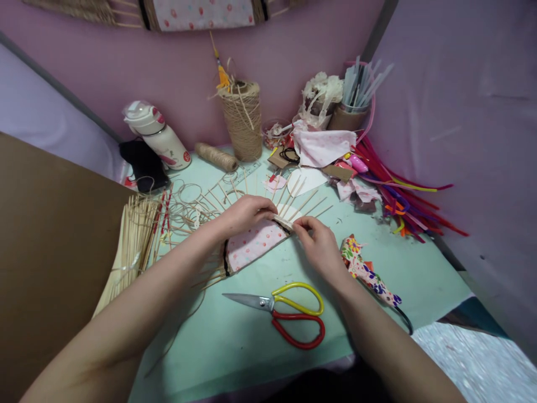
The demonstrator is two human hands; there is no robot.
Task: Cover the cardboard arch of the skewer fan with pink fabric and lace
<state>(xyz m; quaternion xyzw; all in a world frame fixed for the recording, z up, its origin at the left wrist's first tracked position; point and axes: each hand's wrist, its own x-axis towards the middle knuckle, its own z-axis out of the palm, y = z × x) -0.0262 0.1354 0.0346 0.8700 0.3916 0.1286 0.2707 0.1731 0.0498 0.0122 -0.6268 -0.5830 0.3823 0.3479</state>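
Note:
A half-round craft piece [251, 246] lies on the table, made of pink-dotted white cloth with a dark edging and thin wooden sticks fanning outward. My left hand [251, 215] reaches over its upper edge, fingers curled together on a pale narrow strip [284, 221] along the rim. At the strip's other end, my right hand [316, 240] pinches with thumb and forefinger. Whether the strip is cord or cloth I cannot tell. Scissors [262, 303] with one yellow and one red handle rest in front of the piece, blades pointing left.
On the left are a bundle of sticks [134, 240], loose twine [188, 198] and a white bottle [161, 137]. Twine spools [243, 123] stand behind. To the right lie a flower-patterned glue gun [369, 274] and colourful pipe cleaners [403, 190], near cloth scraps [323, 145].

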